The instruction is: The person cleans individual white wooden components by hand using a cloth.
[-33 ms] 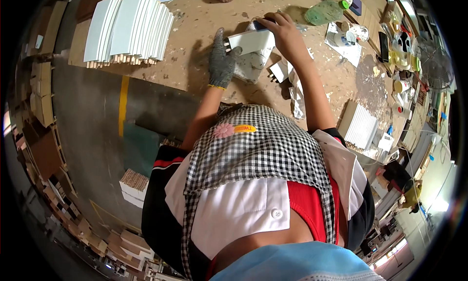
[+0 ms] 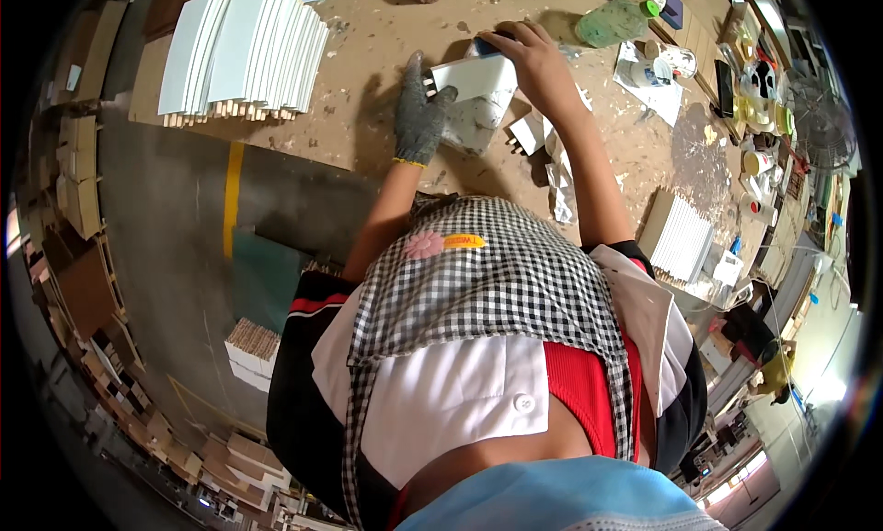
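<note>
White panel (image 2: 474,77) propped on a smudged block (image 2: 472,133), a hand at either end

The white panel lies across the far part of the smudged block, which seems to serve as a rest, lifting the piece off the worktable (image 2: 368,25). At the block's left side, the gloved left hand (image 2: 420,112) is spread wide, its thumb against the panel and its fingers beyond the pegged end, probably to stop the piece sliding while leaving its top face bare. How hard it presses, I cannot tell.

Above the block's far right, the bare right hand (image 2: 540,66) is bent closed over a dark blue object (image 2: 482,46), mostly hidden under the fingers; its grip from above looks suited to downward pressure.

Just right of the block lies a small pegged piece (image 2: 527,132), with crumpled paper (image 2: 559,179) beside it, nearer the person. Well left of the block, panels stand in a close row (image 2: 253,52), perhaps to save space; another stack (image 2: 676,236) sits well to its right.
</note>
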Motion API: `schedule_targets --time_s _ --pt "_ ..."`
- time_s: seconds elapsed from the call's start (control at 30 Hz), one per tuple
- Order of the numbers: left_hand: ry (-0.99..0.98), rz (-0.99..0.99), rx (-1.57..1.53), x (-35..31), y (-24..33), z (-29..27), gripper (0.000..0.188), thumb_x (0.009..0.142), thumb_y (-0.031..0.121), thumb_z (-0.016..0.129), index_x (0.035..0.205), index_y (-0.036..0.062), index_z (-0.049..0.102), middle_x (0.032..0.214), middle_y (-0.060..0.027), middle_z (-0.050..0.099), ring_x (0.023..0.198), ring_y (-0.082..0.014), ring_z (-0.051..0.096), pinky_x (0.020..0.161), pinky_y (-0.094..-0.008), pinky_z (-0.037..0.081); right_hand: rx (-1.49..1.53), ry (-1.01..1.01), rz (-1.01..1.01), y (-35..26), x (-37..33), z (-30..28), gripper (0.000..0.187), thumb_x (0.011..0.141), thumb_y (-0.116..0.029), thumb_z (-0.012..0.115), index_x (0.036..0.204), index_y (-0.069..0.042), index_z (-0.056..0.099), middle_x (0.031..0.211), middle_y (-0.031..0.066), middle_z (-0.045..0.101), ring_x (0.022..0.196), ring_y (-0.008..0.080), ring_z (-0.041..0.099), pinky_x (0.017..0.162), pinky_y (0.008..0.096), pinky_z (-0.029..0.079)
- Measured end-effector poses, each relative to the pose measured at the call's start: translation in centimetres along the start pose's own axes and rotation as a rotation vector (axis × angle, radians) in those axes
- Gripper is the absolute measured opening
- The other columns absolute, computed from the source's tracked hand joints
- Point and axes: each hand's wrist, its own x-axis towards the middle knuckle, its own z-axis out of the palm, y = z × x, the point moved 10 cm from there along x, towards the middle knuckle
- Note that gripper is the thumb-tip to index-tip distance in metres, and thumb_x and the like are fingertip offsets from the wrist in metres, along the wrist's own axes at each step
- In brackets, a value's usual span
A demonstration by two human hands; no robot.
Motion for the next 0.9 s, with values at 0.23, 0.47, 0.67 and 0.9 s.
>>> schedule_targets --time_s 0.23,0.47,0.67,0.9 --pt "0.049 -0.370 -1.078 0.1 -3.5 1.9 0.035 0.106 0.025 0.046 0.136 0.0071 0.052 0.117 -0.0106 0.062 0.101 -0.0205 0.063 0.078 -0.0332 0.059 0.122 -0.088 -0.188 -6.4 1.0 2.2 0.051 0.077 0.008 0.055 0.123 -0.011 0.066 0.121 0.0092 0.061 0.118 0.0305 0.054 0.099 0.0385 0.050" --pt "-0.117 -0.539 -0.919 -0.5 -3.4 1.5 0.059 0.090 0.010 0.070 0.142 0.0000 0.044 0.123 -0.0145 0.062 0.114 -0.0220 0.060 0.095 -0.0358 0.053 0.049 0.018 0.009 -1.0 -0.8 -0.4 0.047 0.079 0.005 0.059 0.122 -0.011 0.067 0.118 0.0106 0.064 0.109 0.0323 0.059 0.093 0.0410 0.052" --pt "-0.233 -0.709 -1.044 -0.6 -5.3 3.3 0.048 0.105 0.046 0.037 0.129 0.0085 0.057 0.126 -0.0147 0.061 0.113 -0.0326 0.060 0.093 -0.0517 0.056 0.195 -0.074 -0.119 -6.4 -0.7 2.2 0.046 0.082 0.003 0.056 0.124 -0.010 0.067 0.115 0.0111 0.062 0.112 0.0303 0.057 0.096 0.0372 0.050" --pt "-0.267 -0.638 -1.037 -0.1 -4.7 3.5 0.063 0.104 0.057 0.032 0.131 0.0050 0.055 0.119 -0.0141 0.063 0.111 -0.0306 0.060 0.095 -0.0517 0.054 0.147 -0.175 -0.147 -6.9 -3.7 2.8 0.045 0.080 0.000 0.060 0.122 -0.012 0.069 0.112 0.0098 0.063 0.110 0.0281 0.058 0.095 0.0368 0.050"
